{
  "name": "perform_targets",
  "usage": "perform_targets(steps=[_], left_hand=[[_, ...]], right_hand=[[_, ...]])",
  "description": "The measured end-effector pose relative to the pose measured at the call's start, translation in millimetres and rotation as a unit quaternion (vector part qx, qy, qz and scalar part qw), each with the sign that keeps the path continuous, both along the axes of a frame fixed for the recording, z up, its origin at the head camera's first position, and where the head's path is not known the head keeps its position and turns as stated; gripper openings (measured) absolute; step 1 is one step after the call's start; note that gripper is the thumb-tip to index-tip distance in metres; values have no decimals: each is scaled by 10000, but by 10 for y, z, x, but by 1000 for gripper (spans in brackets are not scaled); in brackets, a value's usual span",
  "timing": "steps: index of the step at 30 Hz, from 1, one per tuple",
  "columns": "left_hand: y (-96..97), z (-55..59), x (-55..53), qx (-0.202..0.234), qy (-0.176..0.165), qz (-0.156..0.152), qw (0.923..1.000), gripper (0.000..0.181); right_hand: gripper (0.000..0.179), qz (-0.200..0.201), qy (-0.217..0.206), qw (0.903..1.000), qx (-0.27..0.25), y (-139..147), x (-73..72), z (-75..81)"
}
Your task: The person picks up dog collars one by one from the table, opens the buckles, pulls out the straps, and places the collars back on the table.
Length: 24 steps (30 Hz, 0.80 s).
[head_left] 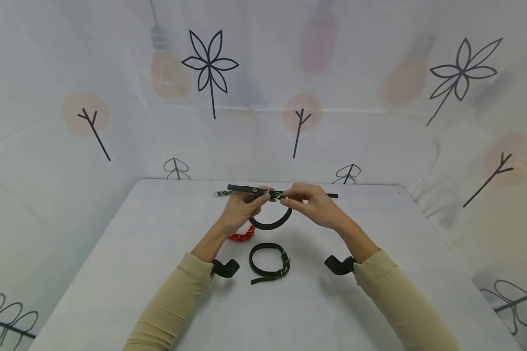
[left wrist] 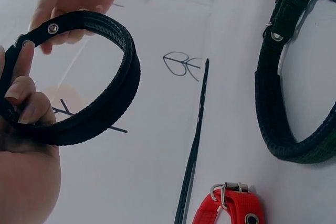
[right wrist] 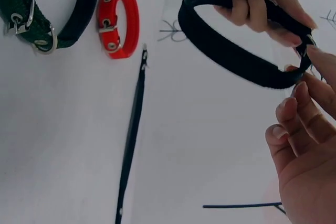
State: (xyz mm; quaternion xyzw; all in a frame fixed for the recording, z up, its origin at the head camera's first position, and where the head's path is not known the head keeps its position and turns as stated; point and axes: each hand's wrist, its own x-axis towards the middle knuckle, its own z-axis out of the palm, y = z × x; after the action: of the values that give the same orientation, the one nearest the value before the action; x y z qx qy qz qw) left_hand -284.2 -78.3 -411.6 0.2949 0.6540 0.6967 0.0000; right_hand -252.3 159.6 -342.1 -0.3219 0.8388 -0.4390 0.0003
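Both hands are raised over the far part of the table on one black collar [head_left: 270, 226], bent into a loop with metal eyelets. My left hand [head_left: 240, 210] grips its band, fingers curled round it in the left wrist view. With thumb and fingertips, my right hand [head_left: 315, 204] pinches the collar at the metal fitting where the ends overlap. The collar's padded inner side [right wrist: 231, 59] shows in the right wrist view. Fingers partly hide the fitting. Below the hands lies a dark green collar [head_left: 263, 280], closed in a ring with its tail sticking out.
A small red collar [head_left: 244, 237] lies partly behind the left wrist. Farther back, a long thin dark strap [head_left: 332, 195] lies straight across the white table [head_left: 360, 312]. White cloth walls with printed flowers and branches [head_left: 209, 63] surround the table.
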Motion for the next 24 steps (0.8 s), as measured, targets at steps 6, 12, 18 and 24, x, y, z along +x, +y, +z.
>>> perform_targets(steps=[6,12,18,24], left_hand=[[-4,3,10,-59,22,-6,10000,26],[-59,12,31,18,-135,126,9998,32],[-26,5,32,-163,-114,33,9998,30],[-17,4,36,-277,-12,-1,9996,28]], right_hand=[[11,-35,199,9997,109,20,-96,-90],[12,-145,142,9996,187,168,-220,-266],[13,140,458,9988,55,143,-240,-248],[11,218,711,9972,66,123,-244,-220]])
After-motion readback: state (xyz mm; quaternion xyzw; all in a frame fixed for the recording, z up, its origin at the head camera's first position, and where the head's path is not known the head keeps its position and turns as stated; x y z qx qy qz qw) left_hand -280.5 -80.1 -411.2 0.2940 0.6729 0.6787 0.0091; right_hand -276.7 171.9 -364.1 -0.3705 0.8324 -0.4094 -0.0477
